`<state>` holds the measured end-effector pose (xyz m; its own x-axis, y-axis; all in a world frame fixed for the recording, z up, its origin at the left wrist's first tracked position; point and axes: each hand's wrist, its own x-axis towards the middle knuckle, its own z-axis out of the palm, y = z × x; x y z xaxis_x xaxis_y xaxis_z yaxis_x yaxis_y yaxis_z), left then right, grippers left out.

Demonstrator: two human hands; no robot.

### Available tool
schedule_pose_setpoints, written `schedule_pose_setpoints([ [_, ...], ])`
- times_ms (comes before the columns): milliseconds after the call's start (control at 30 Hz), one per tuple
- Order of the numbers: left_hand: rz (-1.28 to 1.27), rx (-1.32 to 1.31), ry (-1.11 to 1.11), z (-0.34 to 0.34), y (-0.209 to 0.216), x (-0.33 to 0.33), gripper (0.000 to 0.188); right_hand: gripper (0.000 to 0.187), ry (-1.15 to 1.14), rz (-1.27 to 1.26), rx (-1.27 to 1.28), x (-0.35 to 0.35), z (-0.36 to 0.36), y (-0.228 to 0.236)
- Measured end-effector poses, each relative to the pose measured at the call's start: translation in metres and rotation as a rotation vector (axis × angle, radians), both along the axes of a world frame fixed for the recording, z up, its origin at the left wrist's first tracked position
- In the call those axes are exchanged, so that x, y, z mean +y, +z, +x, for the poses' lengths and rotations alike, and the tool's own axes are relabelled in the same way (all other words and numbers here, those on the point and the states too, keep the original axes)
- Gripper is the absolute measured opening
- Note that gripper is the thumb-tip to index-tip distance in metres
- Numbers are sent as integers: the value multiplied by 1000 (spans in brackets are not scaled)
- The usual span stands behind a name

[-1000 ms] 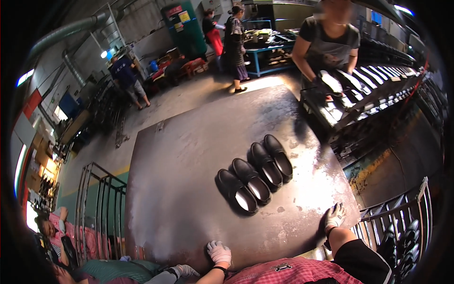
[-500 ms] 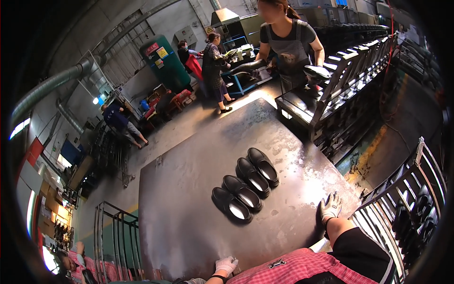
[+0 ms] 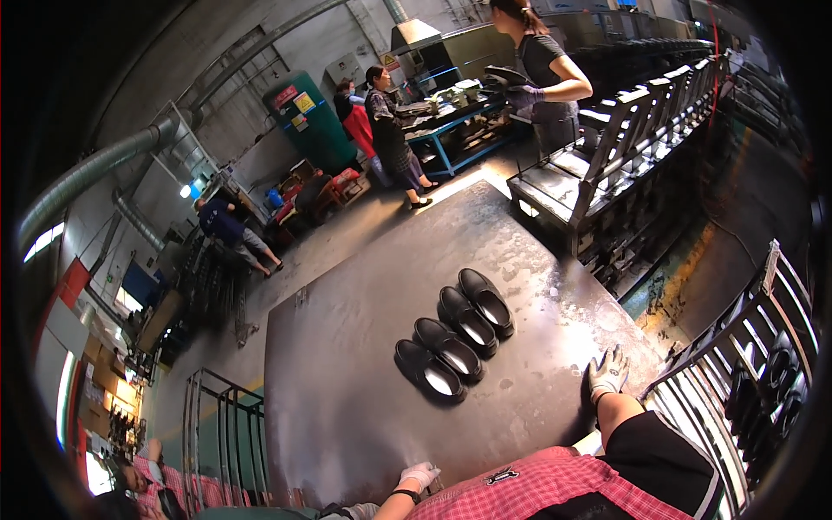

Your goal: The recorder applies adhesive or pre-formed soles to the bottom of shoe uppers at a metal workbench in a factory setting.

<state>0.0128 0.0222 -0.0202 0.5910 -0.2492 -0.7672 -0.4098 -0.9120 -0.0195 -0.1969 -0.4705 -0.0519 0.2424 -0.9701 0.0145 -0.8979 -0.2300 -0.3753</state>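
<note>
Two pairs of black slip-on shoes stand in a slanting row on the metal table (image 3: pixel 347 407). The nearest shoe (image 3: pixel 431 371) is at the left end of the row, the farthest shoe (image 3: pixel 487 302) at the right end. My right hand (image 3: pixel 608 373), in a pale glove, lies flat with fingers spread near the table's right corner. My left hand (image 3: pixel 420 474), also gloved, is at the near edge with its fingers bent over that edge. Neither hand touches a shoe.
A slatted metal rack (image 3: pixel 693 399) with black shoes stands at the right. Another metal rack (image 3: pixel 221 416) is left of the table. Beyond the table, a co-worker (image 3: pixel 555 82) holds a dark shoe beside a long machine line (image 3: pixel 598 173). Other people work farther back.
The co-worker across the table has turned toward the left and raised a shoe. The whole view has shifted slightly. My hands and the shoes on the table stay in place.
</note>
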Motion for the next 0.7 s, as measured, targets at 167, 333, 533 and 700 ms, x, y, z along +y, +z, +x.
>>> schedule_pose_setpoints([
  [167,1,49,71,-4,16,-10,52,64,-19,-40,6,4,2,1],
  [333,-20,1,-11,2,11,-7,52,66,-4,-61,32,-2,1,-3],
  [533,-34,-28,-5,4,-1,2,54,61,28,-57,0,-3,7,-5],
  [700,-105,-210,103,-31,27,3,65,61,65,23,110,4,10,9],
])
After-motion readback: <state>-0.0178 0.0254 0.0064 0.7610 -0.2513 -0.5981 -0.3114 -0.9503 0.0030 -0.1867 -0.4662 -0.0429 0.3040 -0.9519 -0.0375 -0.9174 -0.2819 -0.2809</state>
